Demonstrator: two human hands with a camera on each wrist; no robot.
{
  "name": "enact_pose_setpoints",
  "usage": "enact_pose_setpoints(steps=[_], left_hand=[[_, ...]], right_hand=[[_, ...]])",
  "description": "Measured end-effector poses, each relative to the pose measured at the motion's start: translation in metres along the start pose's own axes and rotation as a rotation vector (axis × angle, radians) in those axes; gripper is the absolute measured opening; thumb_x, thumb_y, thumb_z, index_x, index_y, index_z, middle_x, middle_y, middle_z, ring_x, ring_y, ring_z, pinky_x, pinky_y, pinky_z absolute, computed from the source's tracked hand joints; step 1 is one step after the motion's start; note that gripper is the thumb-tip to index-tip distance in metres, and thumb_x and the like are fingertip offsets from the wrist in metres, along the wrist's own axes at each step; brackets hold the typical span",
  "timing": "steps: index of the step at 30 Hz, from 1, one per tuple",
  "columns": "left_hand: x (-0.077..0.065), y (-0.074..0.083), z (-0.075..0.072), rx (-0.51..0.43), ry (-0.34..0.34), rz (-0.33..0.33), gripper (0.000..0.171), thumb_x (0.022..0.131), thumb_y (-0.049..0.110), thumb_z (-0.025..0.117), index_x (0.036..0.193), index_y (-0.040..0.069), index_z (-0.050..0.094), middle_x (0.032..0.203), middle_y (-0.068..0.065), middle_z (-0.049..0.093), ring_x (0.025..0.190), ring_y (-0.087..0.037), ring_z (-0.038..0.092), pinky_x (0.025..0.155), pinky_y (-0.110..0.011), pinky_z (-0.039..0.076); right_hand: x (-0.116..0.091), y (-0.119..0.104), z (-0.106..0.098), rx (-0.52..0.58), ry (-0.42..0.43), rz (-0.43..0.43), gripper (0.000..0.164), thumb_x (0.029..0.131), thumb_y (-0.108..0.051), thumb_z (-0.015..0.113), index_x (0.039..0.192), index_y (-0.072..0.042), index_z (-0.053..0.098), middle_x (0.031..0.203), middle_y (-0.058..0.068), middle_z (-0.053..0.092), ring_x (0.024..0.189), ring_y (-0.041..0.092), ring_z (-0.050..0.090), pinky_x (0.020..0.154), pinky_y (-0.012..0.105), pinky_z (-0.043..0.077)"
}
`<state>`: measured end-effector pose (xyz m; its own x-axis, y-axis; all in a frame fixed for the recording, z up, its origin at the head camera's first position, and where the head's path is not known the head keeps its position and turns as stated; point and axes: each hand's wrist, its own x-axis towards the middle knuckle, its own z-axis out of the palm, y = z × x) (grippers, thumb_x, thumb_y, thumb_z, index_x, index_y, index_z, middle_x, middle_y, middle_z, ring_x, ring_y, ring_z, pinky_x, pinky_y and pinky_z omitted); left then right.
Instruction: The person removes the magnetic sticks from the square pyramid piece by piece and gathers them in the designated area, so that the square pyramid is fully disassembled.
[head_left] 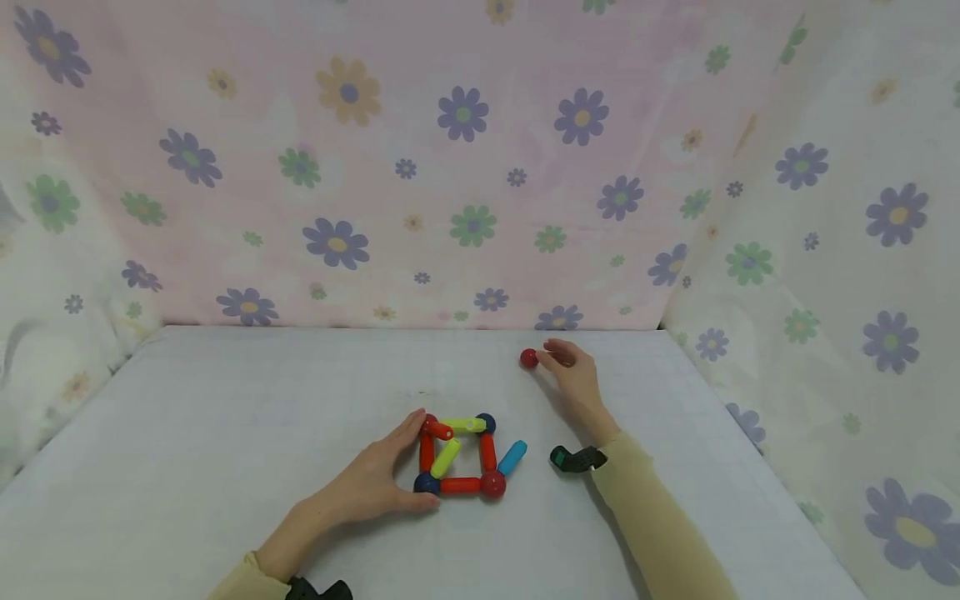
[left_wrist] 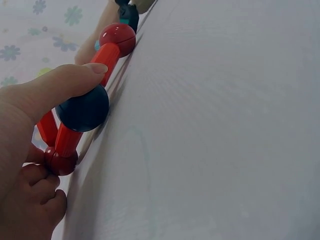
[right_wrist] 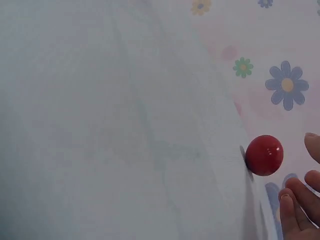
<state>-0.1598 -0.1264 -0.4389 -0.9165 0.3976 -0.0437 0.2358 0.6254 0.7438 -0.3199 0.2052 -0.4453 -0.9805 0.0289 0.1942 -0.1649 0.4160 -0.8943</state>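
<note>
A four-sided frame of toy building rods and balls [head_left: 460, 485] lies on the table, with red and yellow-green sides and red and dark blue corner balls. My left hand [head_left: 367, 477] grips its left side, thumb by the near dark blue ball [left_wrist: 84, 109], fingers by the far red ball [left_wrist: 61, 161]. A yellow-green rod [head_left: 446, 457] and a short red rod [head_left: 439, 430] stick up from left corners. From the near right red ball [head_left: 492, 484] juts a light blue rod [head_left: 513, 457]. Farther back, my right hand [head_left: 576, 382] is beside a loose red ball [right_wrist: 264, 155], fingers spread apart from it.
A white cloth covers the table [head_left: 262, 400]. Flowered curtains [head_left: 420, 167] hang along its back and sides. Dark wrist straps [head_left: 577, 459] sit on both arms.
</note>
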Motion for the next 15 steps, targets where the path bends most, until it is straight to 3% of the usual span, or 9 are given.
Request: enact_pose_setpoints(steps=[3,9,15], left_hand=[[-0.001,0.0,0.001,-0.001,0.01,-0.001,0.114,0.073,0.054,0.084,0.16,0.014,0.022,0.167,-0.001,0.021,0.151,-0.029,0.026,0.117,-0.061,0.03],[0.001,0.002,0.0,-0.014,0.002,-0.032,0.114,0.072,0.053,0.085,0.16,0.017,0.022,0.167,0.0,0.021,0.152,-0.029,0.025,0.115,-0.06,0.032],[0.002,0.003,0.001,-0.015,-0.002,-0.039,0.114,0.072,0.052,0.086,0.16,0.018,0.023,0.167,0.001,0.021,0.152,-0.029,0.025,0.115,-0.059,0.033]], right_hand=[[-0.007,-0.007,-0.009,0.014,0.001,-0.025,0.047,0.095,-0.03,0.069,0.134,-0.006,0.06,0.132,0.013,0.064,0.122,0.026,0.059,0.103,0.038,0.049],[-0.035,-0.023,-0.017,0.001,-0.087,-0.045,0.048,0.094,-0.034,0.071,0.132,-0.007,0.062,0.131,0.011,0.065,0.121,0.024,0.06,0.095,0.013,0.049],[-0.067,-0.037,-0.018,0.003,-0.171,-0.073,0.045,0.095,-0.03,0.07,0.132,-0.006,0.062,0.13,0.012,0.065,0.12,0.027,0.061,0.094,0.01,0.048]])
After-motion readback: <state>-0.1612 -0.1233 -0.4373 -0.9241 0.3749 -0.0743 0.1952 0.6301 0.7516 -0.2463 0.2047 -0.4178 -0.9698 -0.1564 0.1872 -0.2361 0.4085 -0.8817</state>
